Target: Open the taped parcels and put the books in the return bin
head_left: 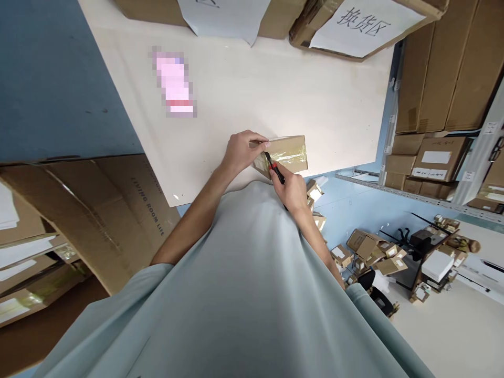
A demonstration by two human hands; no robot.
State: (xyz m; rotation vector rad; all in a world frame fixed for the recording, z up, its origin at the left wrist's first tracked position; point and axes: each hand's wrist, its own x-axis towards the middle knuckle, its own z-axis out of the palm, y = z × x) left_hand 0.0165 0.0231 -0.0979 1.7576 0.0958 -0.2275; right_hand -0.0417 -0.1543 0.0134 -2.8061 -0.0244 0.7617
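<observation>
A small cardboard box [297, 153] with clear yellowish tape across its top lies at the front edge of the white table [244, 89]. My left hand [243, 150] grips the box's left end, fingers bent over its upper edge. In my right hand [292, 190] is a black and red utility knife [276, 170], its handle wrapped by my fingers. The knife's tip points up and left and meets the taped top close to my left fingertips. Whether the blade has gone through the tape I cannot tell.
Two larger cardboard boxes with paper sheets, one a labelled box [303, 39], stand along the table's back. A blurred pink item [175, 81] lies at the left. Shelves of cartons [437, 157] rise on the right. A big flat carton [98, 210] leans at the left.
</observation>
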